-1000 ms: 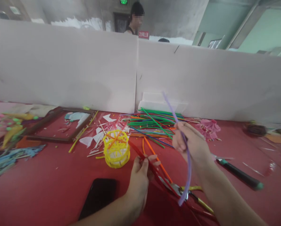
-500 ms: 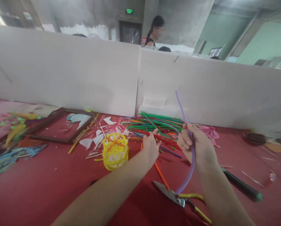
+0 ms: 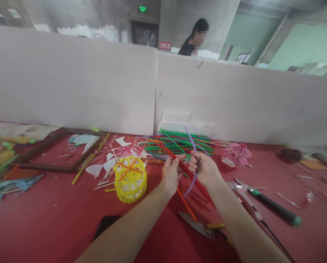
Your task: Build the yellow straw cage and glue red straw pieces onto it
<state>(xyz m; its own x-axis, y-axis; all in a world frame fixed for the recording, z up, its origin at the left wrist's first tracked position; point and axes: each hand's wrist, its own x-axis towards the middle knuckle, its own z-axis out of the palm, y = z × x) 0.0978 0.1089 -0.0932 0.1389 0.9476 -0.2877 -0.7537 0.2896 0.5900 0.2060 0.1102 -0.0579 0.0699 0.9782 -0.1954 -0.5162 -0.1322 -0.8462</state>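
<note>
My left hand (image 3: 171, 174) is closed on red pipe cleaners (image 3: 165, 149), which slant from the pile down toward the right. Close beside it, my right hand (image 3: 204, 168) pinches a curved purple pipe cleaner (image 3: 190, 137), with one end up and the other hanging below. Behind both hands lies a pile of mostly green pipe cleaners (image 3: 152, 148). A yellow woven basket shape (image 3: 130, 188) with an orange cross on top stands left of my left hand. Below the hands are an orange pipe cleaner (image 3: 187, 207) and shears (image 3: 198, 224), partly hidden by my right forearm.
A brown frame (image 3: 47, 168), blue scraps and white paper pieces lie left. At right are a pink ruffled piece (image 3: 236, 154), a glue gun (image 3: 247, 199) and a dark-handled tool (image 3: 275, 208). A black object (image 3: 105, 224) sits front left. White panels (image 3: 235, 98) stand behind; a person is beyond.
My left hand has taken hold of red pipe cleaners and drawn them out of the pile. My right hand has moved left and down with the purple one. The person beyond has moved right.
</note>
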